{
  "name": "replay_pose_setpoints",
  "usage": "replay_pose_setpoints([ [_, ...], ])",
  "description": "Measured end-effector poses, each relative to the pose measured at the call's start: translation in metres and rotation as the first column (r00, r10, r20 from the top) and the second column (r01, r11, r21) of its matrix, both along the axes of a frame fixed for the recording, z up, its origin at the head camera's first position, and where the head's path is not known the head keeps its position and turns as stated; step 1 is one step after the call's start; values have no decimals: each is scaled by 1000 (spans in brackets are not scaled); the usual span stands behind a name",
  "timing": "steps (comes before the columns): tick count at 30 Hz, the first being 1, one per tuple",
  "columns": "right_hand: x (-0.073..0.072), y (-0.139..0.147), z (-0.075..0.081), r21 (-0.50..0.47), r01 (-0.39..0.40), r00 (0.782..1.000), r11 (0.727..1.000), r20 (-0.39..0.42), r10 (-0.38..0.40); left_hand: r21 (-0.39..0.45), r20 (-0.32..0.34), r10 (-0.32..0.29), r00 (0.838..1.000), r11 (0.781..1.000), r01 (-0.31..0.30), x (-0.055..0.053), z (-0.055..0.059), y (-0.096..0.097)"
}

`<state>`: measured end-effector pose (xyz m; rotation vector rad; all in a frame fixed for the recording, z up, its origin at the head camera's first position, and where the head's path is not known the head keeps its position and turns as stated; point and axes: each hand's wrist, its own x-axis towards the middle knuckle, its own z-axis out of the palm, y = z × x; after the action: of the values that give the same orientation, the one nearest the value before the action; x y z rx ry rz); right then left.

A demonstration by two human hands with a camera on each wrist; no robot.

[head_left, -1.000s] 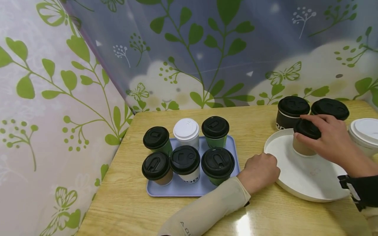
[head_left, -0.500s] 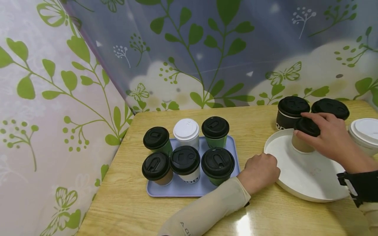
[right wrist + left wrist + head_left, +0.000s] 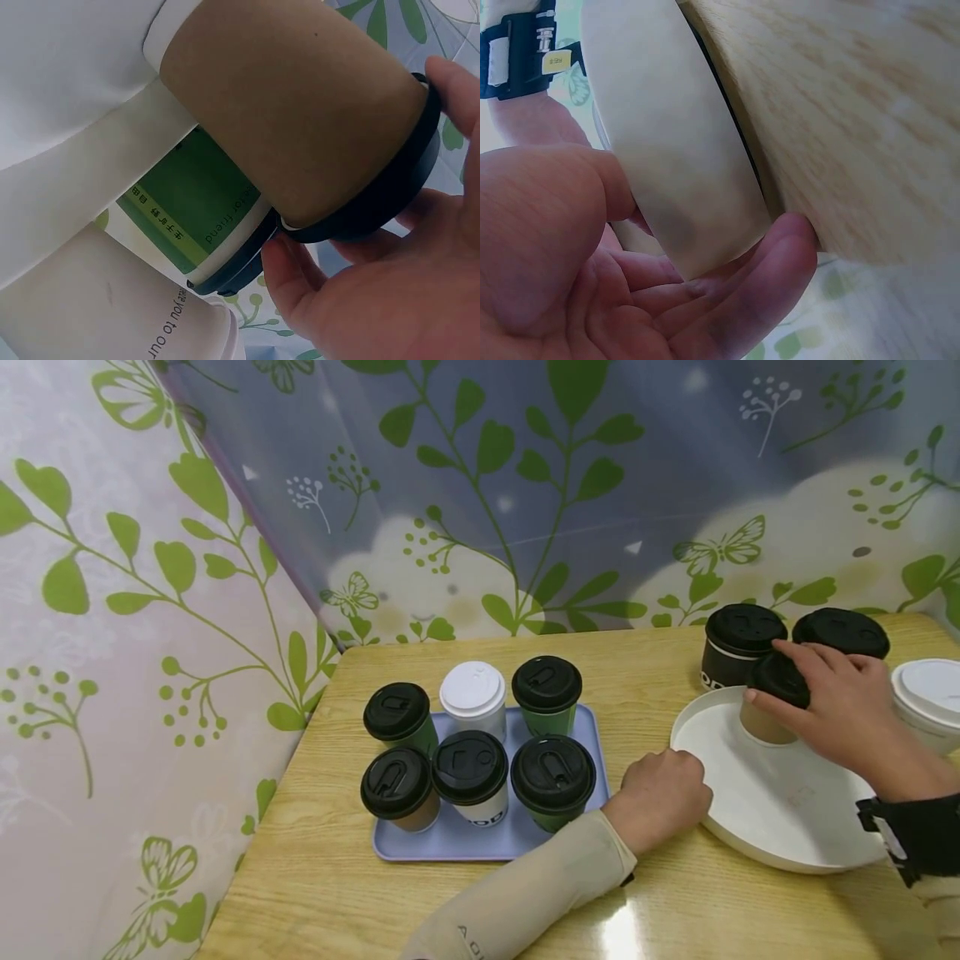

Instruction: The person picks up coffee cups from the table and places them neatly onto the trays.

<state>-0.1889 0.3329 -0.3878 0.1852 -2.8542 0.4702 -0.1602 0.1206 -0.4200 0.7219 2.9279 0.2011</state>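
Observation:
My right hand (image 3: 843, 710) grips a brown paper coffee cup (image 3: 765, 727) by its black lid, thumb on one side and fingers round the other. The cup stands upright over the far part of a round white tray (image 3: 795, 806); in the right wrist view the brown cup (image 3: 300, 105) has its base close against the tray floor. At the tray's left rim, my left hand (image 3: 660, 802) pinches the edge. In the left wrist view the thumb and curled fingers hold the tray wall (image 3: 675, 135) from both sides.
A black cup (image 3: 738, 643), another black-lidded cup (image 3: 843, 633) and a white-lidded cup (image 3: 930, 702) stand round the tray's far and right sides. Left of it, a lilac rectangular tray (image 3: 450, 847) bears several lidded cups in two rows. A patterned cloth (image 3: 480, 485) hangs behind the table.
My right hand and the brown cup have shifted slightly toward the far side of the white tray. My left hand stays at the rim.

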Motion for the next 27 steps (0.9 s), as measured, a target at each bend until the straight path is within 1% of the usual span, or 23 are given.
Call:
replay_pose_setpoints([
  [4,1,-1,1,22,3,1000,1000,0,-3,1,2,0,1000,1000,0,0,0,0],
  [9,2,-4,4,39,7,1000,999,-23,-6,-10,-4,-1,1000,1000,1,1,-1,0],
  [12,1,-8,11,29,16,999,999,-50,-15,-12,0,-1,1000,1000,1,1,0,0],
  [15,-3,-11,22,26,23,999,999,-50,-21,-14,0,-1,1000,1000,1,2,0,1],
  [18,-10,-15,36,45,31,999,999,-15,-30,-12,-1,-2,1000,1000,2,2,1,1],
  [22,-24,-19,52,71,38,996,997,75,-43,-11,7,-5,1000,1000,5,4,2,2],
  [23,-29,-20,56,79,20,994,997,105,-28,-13,10,-5,1000,1000,6,4,2,2],
  [27,-46,-25,67,105,-33,969,994,245,6,-30,12,-12,1000,999,13,5,2,2],
])
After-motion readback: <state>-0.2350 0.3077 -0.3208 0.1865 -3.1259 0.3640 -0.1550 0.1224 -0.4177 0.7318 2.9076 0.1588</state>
